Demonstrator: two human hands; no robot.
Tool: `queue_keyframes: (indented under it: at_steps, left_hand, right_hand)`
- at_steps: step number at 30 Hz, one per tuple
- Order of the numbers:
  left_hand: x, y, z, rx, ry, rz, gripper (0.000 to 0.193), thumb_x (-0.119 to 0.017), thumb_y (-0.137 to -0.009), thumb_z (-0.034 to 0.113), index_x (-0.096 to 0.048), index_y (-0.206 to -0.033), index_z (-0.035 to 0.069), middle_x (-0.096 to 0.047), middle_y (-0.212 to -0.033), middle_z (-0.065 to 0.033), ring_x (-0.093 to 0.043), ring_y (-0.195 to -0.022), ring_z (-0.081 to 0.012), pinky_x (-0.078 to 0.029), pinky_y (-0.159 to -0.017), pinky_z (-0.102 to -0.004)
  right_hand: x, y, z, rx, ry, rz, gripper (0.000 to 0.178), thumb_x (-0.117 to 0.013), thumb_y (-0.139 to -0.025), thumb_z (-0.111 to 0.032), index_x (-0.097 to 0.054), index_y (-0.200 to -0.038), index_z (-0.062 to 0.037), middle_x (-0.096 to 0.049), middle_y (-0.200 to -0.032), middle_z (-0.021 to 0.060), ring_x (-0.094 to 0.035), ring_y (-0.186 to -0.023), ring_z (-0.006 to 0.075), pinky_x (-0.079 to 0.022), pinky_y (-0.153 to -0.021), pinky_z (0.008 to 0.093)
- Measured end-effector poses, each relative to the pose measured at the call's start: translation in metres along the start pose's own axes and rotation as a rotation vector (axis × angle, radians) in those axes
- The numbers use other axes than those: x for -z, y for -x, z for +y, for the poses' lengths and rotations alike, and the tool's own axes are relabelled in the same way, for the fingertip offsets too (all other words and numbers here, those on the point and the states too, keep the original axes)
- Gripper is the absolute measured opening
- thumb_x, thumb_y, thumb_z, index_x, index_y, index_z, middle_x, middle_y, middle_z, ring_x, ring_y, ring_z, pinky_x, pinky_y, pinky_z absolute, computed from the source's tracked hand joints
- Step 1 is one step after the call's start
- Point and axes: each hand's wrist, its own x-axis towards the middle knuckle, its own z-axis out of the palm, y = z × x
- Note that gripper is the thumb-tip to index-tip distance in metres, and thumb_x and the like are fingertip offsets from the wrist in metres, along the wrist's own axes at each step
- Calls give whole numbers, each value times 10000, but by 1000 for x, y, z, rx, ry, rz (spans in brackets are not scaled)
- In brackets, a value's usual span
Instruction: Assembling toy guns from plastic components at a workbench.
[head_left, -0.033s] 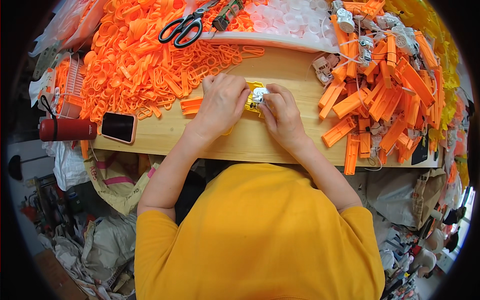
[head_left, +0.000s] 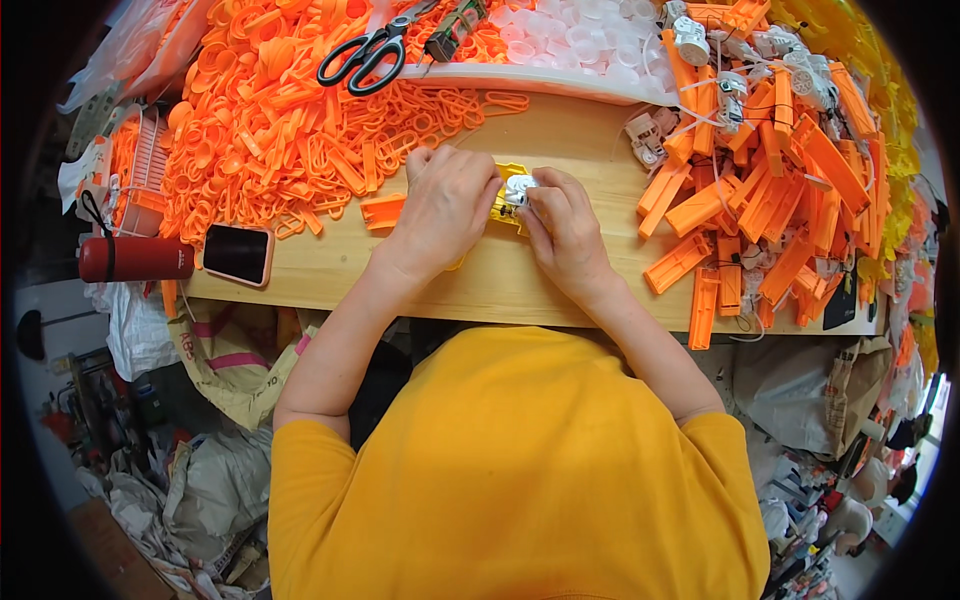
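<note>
Over the middle of the table, a yellow plastic housing (head_left: 513,168) lies between my two hands. A white mechanism (head_left: 519,187) with rounded parts sits in or on it; some dark detail shows below. My left hand (head_left: 445,205) is closed over the housing's left part, with the back of the hand hiding most of what the fingers grip. From the right, my right hand (head_left: 568,225) pinches at the white mechanism, thumb and fingers close together against it. An orange channel-shaped piece (head_left: 382,211) pokes out at the left of my left hand.
Small orange parts (head_left: 270,120) heap at the left; orange channel pieces with white mechanisms (head_left: 770,190) pile at the right. Scissors (head_left: 372,50) lie at the back beside clear plastic caps (head_left: 585,40). A phone (head_left: 237,255) and red bottle (head_left: 135,259) are at the left.
</note>
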Motion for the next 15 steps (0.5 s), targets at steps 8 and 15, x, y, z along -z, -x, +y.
queue_keyframes:
  at_steps: [8, 15]
  left_hand:
    - [34, -7, 22, -190, -294, -66, 107, -673, -770, 107, -609, -689, 79, -576, -675, -61, -557, -726, -242, -365, -782, -411]
    - [0, 41, 44, 6, 119, -162, 55, -655, -798, 115, -650, -781, 63, -589, -651, -78, -585, -601, -276, -408, -588, -377]
  right_hand:
    - [0, 0, 4, 41, 6, 18, 300, -696, -771, 33, -534, -1021, -1, -560, -1121, 208, -571, -1011, 363, -498, -838, 384]
    - [2, 0, 3, -15, -42, 9, 257, -697, -786, 7, -558, -1001, -12, -564, -1130, 201, -579, -1020, 347, -510, -812, 369]
